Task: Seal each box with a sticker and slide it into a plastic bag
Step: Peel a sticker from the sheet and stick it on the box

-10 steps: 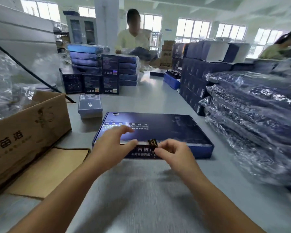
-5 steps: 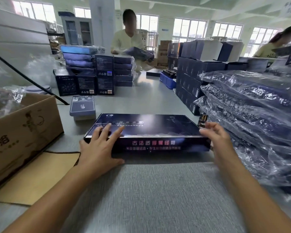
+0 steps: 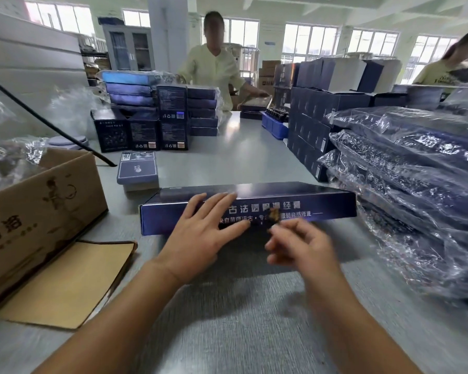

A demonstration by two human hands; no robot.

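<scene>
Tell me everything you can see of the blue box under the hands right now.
The box is wide, flat and dark blue, apparently glossy printed card, with white lettering along its near side. It is closed and lies on the grey table, long side toward the camera. The left hand rests on it, straight fingers across the near side and top edge. The right hand pinches a small dark sticker at the near side; blur hides whether it touches.

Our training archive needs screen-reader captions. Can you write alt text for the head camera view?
A person's left hand presses flat on the front side of a long dark blue box while the blurred right hand pinches a small dark sticker at that side. Bagged boxes are stacked to the right, a cardboard carton stands left.
</scene>
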